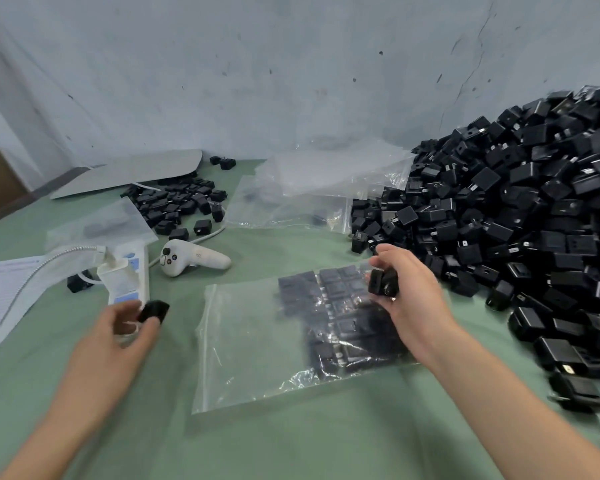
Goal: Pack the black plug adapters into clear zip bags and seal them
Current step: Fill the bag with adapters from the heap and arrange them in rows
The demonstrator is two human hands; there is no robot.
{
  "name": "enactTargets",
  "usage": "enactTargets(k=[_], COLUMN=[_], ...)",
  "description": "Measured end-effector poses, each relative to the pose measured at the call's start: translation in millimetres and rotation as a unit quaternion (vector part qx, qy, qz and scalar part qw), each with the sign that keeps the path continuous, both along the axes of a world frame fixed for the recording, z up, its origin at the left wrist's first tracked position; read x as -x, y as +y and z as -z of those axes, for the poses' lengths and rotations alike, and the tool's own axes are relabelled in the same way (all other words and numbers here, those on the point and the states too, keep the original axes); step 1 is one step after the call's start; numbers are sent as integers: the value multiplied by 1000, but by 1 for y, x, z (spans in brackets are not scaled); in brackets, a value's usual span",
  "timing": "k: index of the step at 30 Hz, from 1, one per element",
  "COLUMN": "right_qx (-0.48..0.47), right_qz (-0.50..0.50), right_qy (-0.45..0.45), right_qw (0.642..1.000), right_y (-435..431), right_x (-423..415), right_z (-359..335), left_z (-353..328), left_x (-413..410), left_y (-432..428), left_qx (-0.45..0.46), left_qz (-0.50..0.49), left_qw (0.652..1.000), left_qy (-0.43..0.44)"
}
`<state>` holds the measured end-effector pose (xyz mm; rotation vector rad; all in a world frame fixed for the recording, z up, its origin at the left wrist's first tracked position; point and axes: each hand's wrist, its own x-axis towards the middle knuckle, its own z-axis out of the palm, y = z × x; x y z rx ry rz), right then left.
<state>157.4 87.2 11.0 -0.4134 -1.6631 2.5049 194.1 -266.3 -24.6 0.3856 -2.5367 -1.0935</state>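
Clear zip bag (257, 344) lies flat, long axis nine-to-three o'clock, mouth toward nine. Left hand (118, 329) pinches one adapter (153, 310); right hand (409, 296) grips another adapter (381, 283). Green desk (291, 445); grey wall (291, 64) at twelve.

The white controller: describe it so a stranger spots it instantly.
On the green table, look beyond the left hand, left of the zip bag. The white controller lies there; unlike the power strip beside it, it has a curved grip and buttons.
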Motion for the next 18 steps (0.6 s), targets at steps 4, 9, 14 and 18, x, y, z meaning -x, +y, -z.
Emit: enactTargets(k=[4,9,14,18], right_qx=[-333,-655,-698,-707], right_qz=[1,-53,-62,-73], right_qy=[97,145,155,153], right_qw=[938,739,696,686], right_y=[-3,-5,-9,-9], right_x=[4,4,4,5], right_z=[13,37,42,43], left_z=[14,13,16,13], left_x=[-8,-1,14,21], left_y=[9,23,14,15], left_qx=[93,101,149,179], left_qz=[140,273,300,314], left_qw=[986,957,942,932], left_qy=[-13,12,1,-3])
